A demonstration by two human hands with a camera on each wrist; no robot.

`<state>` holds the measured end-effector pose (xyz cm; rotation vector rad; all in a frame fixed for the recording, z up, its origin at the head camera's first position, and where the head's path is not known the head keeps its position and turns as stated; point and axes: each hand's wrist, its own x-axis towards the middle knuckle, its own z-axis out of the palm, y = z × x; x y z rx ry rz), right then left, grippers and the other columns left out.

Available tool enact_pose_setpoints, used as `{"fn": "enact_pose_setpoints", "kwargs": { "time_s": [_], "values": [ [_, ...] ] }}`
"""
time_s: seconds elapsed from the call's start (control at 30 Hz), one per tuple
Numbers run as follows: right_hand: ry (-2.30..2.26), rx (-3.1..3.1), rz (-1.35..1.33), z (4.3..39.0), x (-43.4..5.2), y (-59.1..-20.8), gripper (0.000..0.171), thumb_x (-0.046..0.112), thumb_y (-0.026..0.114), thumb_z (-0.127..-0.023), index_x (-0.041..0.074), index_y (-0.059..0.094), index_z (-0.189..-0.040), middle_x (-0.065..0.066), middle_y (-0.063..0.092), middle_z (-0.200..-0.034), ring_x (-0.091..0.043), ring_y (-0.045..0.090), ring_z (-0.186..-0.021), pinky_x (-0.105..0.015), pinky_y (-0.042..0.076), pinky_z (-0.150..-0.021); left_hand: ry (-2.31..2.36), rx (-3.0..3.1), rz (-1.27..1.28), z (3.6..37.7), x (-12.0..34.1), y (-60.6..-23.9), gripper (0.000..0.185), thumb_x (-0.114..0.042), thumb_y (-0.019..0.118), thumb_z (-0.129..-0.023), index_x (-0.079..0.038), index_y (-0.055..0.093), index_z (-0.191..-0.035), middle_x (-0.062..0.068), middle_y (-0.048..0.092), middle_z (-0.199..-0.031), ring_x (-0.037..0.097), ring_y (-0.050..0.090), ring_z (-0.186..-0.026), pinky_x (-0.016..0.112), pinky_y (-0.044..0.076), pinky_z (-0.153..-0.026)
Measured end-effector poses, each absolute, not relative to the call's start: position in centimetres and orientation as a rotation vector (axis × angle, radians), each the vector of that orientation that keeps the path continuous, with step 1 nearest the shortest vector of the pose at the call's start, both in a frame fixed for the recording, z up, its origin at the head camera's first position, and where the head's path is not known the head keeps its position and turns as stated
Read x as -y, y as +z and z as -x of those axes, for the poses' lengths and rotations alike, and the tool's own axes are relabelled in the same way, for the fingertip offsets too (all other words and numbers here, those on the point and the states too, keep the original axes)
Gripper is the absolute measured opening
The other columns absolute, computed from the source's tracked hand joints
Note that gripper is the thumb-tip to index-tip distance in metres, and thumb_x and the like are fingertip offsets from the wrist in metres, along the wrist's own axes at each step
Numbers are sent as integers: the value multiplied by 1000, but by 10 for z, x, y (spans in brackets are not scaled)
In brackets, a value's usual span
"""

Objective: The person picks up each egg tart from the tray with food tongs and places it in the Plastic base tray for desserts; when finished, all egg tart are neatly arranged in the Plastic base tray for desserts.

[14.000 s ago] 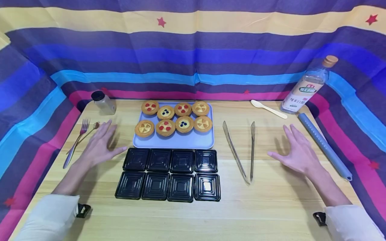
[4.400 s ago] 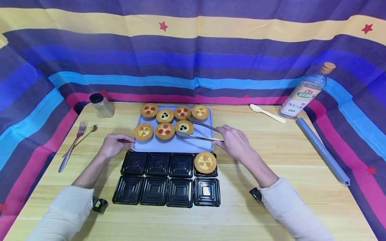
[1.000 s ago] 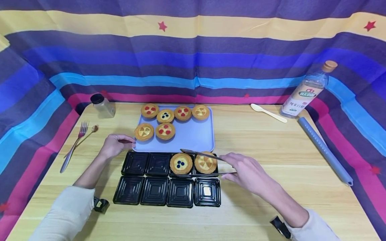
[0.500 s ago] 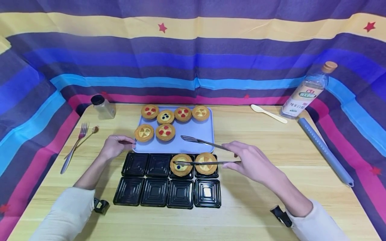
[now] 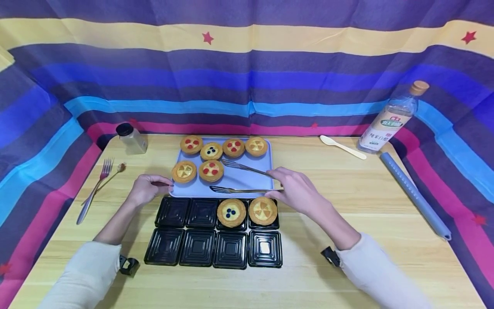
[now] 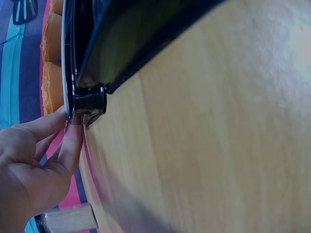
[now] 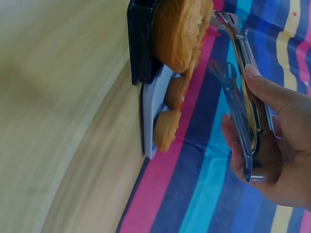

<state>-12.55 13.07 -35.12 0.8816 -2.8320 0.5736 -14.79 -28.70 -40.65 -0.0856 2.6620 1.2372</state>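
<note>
Bright even light, wrist views seemingly blurred

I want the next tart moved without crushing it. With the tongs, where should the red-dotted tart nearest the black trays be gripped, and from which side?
Grip the red-dotted tart across its low crust wall, on opposite sides, not the topping. Come from its right with the tongs, over the bare tray: another tart crowds its left, and the right hand already holds them there.

Shiny metal tongs [image 5: 241, 178], glossy plastic trays [image 5: 198, 246]

Your metal tongs [image 5: 243, 178] hover open over the lilac tray [image 5: 252, 180], tips beside the red-dotted tart [image 5: 211, 170]; six tarts on it, two in black cups [image 5: 247, 212].
</note>
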Motion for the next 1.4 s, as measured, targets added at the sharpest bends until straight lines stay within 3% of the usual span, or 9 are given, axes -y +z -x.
{"fn": "enact_pose_setpoints", "kwargs": {
  "time_s": [0.17, 0.47, 0.8, 1.03, 1.4],
  "values": [
    [559, 2858, -848, 136, -116, -356, 59, 35, 76, -79, 3, 59, -125, -15, 66, -116, -29, 67, -97, -42, 55, -84, 1241, -2655, 86, 148, 287, -407, 26, -7, 71, -82, 4, 69, -106, 18, 72, -100, -1, 61, -75, 18, 51, -69],
    [423, 2929, -808, 147, -97, -362, 59, 37, 74, -81, 4, 58, -127, -16, 63, -123, -31, 63, -109, -42, 53, -89, 1237, -2657, 83, 148, 288, -406, 26, -6, 71, -82, 4, 69, -106, 19, 72, -101, -1, 61, -75, 17, 50, -69],
    [372, 2952, -824, 151, -83, -366, 56, 37, 73, -82, 4, 59, -125, -13, 66, -115, -27, 67, -91, -39, 56, -75, 1237, -2658, 89, 148, 288, -407, 25, -6, 71, -82, 3, 69, -106, 19, 71, -102, 0, 61, -77, 18, 51, -70],
    [381, 2941, -805, 152, -81, -365, 55, 36, 74, -81, 4, 61, -123, -13, 67, -112, -28, 67, -88, -40, 56, -75, 1217, -2678, 89, 148, 288, -407, 25, -5, 70, -82, 2, 70, -106, 19, 71, -103, -1, 59, -79, 14, 48, -70],
    [372, 2906, -798, 150, -80, -364, 52, 35, 76, -79, 5, 62, -119, -9, 69, -99, -24, 66, -81, -38, 55, -71, 1267, -2677, 62, 148, 287, -409, 26, -7, 73, -81, 6, 69, -104, 19, 72, -96, -3, 61, -72, 21, 53, -68]
  ]
}}
